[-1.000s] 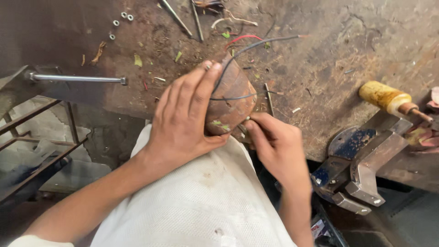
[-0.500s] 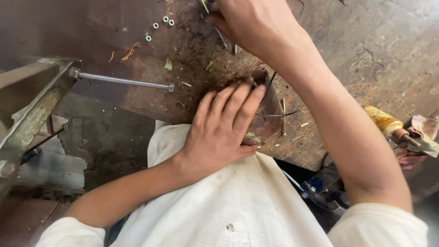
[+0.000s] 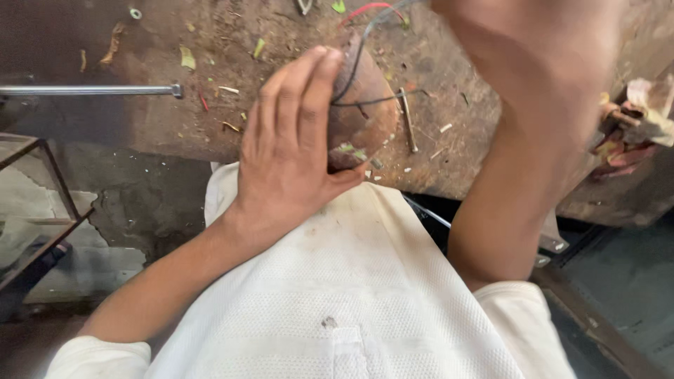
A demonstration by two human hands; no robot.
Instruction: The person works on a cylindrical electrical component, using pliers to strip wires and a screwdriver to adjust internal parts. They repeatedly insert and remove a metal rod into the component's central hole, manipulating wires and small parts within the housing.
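Observation:
My left hand (image 3: 291, 151) grips a rounded, rusty brown part (image 3: 361, 116) with dark wires wrapped over it, held against the near edge of the dirty workbench (image 3: 449, 161). Its fingers lie flat over the part's left side and the thumb hooks under it. A red wire (image 3: 365, 8) and a grey wire run up from the part. My right forearm (image 3: 519, 140) rises, blurred, toward the top of the view. The right hand itself is out of the frame.
A long steel rod (image 3: 91, 90) sticks out leftward past the bench edge. A nail-like pin (image 3: 407, 123), a washer (image 3: 135, 12) and scraps lie on the bench. A yellow-handled tool and rags (image 3: 639, 119) sit at right. A metal frame (image 3: 35, 203) stands lower left.
My right hand left the part, reached to the far side of the bench, and is now lifted out of view. The left hand kept its hold on the part.

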